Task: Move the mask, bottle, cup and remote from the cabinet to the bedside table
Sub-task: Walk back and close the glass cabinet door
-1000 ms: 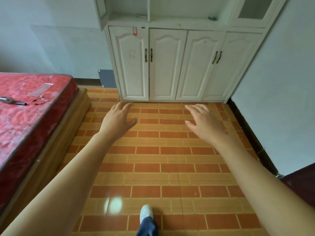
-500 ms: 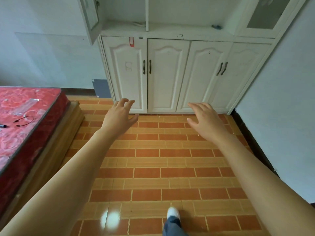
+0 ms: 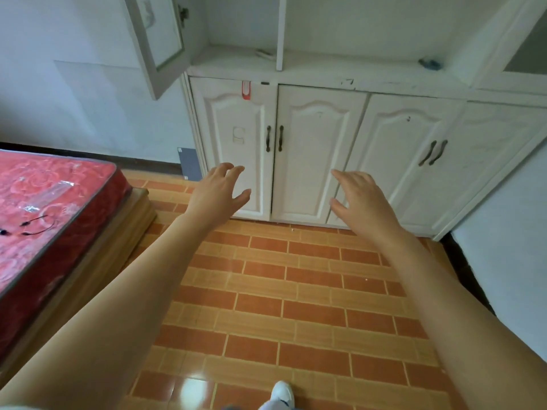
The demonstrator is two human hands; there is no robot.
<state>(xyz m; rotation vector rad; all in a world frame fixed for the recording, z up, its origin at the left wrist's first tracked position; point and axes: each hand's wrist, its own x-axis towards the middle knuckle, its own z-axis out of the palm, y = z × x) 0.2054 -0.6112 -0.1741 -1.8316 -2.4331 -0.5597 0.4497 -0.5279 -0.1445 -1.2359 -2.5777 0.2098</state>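
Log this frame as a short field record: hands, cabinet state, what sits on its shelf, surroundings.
left hand: open, empty, held out toward cabinet
right hand: open, empty, held out toward cabinet
cabinet: lower doors closed; upper left door swung open
shelf items: flat pale object left of divider; small blue object on the right; neither identifiable
bed: red mattress at left, thin black cord on it
floor: orange tiles

The cabinet [image 3: 319,149] stands ahead against the wall, its open shelf [image 3: 340,69] above the closed doors. A remote [image 3: 265,53] lies on the shelf's left part, a mask [image 3: 429,63] well to its right. The bed [image 3: 44,214] lies to the left.
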